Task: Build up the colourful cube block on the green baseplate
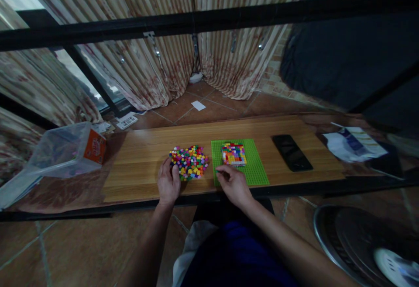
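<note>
A heap of small coloured bricks (pixel 190 161) lies on the wooden table (pixel 137 156). To its right is a green baseplate (pixel 257 167) carrying a square block of assembled coloured bricks (pixel 233 153). My left hand (pixel 168 183) rests at the heap's left edge, fingers curled into the bricks. My right hand (pixel 231 183) lies on the near left part of the baseplate, fingertips pinched together just below the assembled block; whether a brick is in them is too small to see.
A black phone (pixel 292 152) lies right of the baseplate. Papers (pixel 355 143) sit at the far right. A clear plastic bag with an orange box (pixel 67 151) lies at the left. A fan (pixel 369 243) stands on the floor at lower right.
</note>
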### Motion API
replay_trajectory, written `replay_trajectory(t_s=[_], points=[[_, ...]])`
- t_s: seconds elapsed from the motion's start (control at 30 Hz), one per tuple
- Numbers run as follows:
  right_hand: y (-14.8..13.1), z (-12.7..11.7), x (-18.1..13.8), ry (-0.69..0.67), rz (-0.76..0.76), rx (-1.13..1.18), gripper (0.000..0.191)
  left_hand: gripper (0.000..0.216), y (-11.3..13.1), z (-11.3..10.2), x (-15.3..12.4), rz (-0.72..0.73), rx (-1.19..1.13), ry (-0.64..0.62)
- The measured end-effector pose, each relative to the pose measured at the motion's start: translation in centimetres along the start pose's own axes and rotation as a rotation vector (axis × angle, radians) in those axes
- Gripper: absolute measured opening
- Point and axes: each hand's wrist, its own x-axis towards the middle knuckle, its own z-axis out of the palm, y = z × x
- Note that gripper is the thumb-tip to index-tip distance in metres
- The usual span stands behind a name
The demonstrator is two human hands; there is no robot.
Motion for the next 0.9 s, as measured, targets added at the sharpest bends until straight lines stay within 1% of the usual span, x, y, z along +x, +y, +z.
replay_trajectory(t_s=[0.1,0.17,0.3,0.37,0.57,0.73,0.9], points=[[0.9,-2.4,0.4,0.102,0.039,0.081,0.025,0.047,-0.1,0.1,0.0,-0.002,0.000,0.003],[1.7,-3.8,0.9,0.178,0.066,0.086,0.026,0.047,-0.2,0.2,0.1,-0.006,0.006,0.000],[3.5,-5.4,2.3,0.290,0.129,0.057,0.028,0.047,-0.2,0.2,0.2,-0.008,0.023,-0.014],[4.0,-5.6,2.9,0.308,0.130,0.044,0.028,0.047,-0.2,0.1,0.2,-0.003,0.027,-0.018],[4.6,-4.7,4.0,0.317,0.021,-0.050,0.017,0.044,0.0,-0.1,0.2,0.007,0.037,-0.027],[5.2,-4.3,4.5,0.329,0.017,-0.118,0.015,0.044,0.1,-0.1,0.3,0.020,0.043,-0.035],[5.9,-4.1,4.5,0.340,0.019,-0.088,0.016,0.044,0.2,-0.1,0.2,0.007,0.044,-0.049]])
